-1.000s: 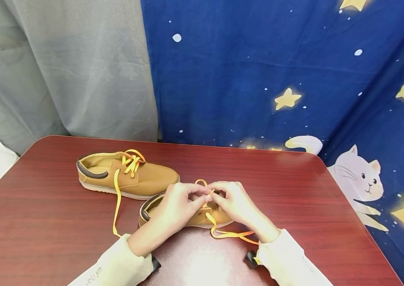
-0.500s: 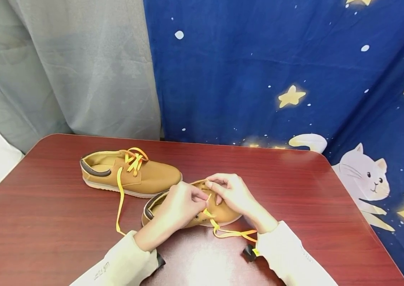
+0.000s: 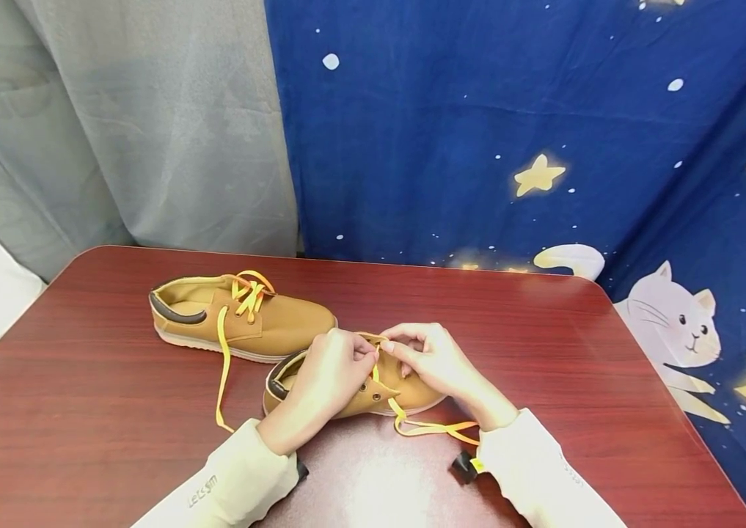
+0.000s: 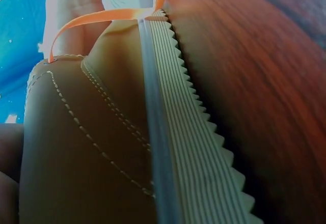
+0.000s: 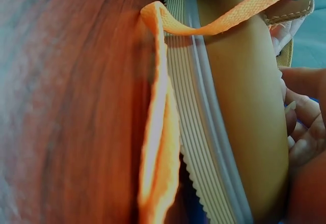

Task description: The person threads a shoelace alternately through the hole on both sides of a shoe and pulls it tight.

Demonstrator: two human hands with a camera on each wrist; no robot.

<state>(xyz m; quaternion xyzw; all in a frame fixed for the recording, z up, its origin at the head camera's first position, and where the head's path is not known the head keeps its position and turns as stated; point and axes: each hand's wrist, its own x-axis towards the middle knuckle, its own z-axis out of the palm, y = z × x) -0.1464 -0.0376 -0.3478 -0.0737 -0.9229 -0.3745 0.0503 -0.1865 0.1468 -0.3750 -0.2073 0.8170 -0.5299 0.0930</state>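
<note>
A tan lace-up shoe (image 3: 364, 402) lies nearest me, its toe to the right. My left hand (image 3: 326, 381) pinches a yellow-orange shoelace (image 3: 435, 428) close to its end, above the shoe's opening. With thumb and forefinger my right hand (image 3: 435, 363) grips the far eyelet flap of that shoe. The fingertips almost meet there, so the lace's tip is hidden. In the left wrist view the lace (image 4: 102, 16) hangs across the shoe's side (image 4: 97, 127). In the right wrist view the lace (image 5: 244, 14) leaves a near eyelet and drops over the sole (image 5: 191, 86).
A second tan shoe (image 3: 293, 326) stands behind and to the left, laced, one loose lace end (image 3: 222, 367) trailing toward me. Both shoes are on a dark red wooden table (image 3: 544, 352). Grey (image 3: 181, 132) and blue starry curtains (image 3: 445, 132) hang behind it.
My right hand has gone from the lace to the shoe's far flap. Holding the lace, my left hand has shifted up toward that flap. The far shoe stays put.
</note>
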